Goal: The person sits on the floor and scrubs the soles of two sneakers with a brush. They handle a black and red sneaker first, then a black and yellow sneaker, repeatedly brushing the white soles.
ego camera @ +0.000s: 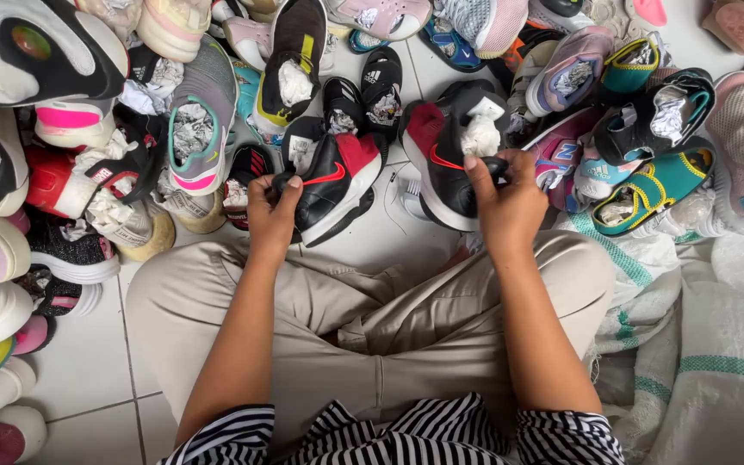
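From the head camera, the left hand (273, 211) was closed around the heel of a black-and-red sneaker (335, 181), toe pointing up and away to its right. The right hand (503, 200) pinched the heel of the matching sneaker (443, 164), its long axis running up-left from that hand, probably held side by side for pairing. Stuffed shoes (200, 129) crowded the tiled floor (88, 362) beyond both hands.

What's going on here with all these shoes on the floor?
A person sits cross-legged on a tiled floor, ringed by a heap of small shoes, many stuffed with crumpled paper. The left hand grips one black, red and white sneaker, and the right hand grips a matching sneaker. Both are held just above the knees. A white woven sack lies on the person's right.
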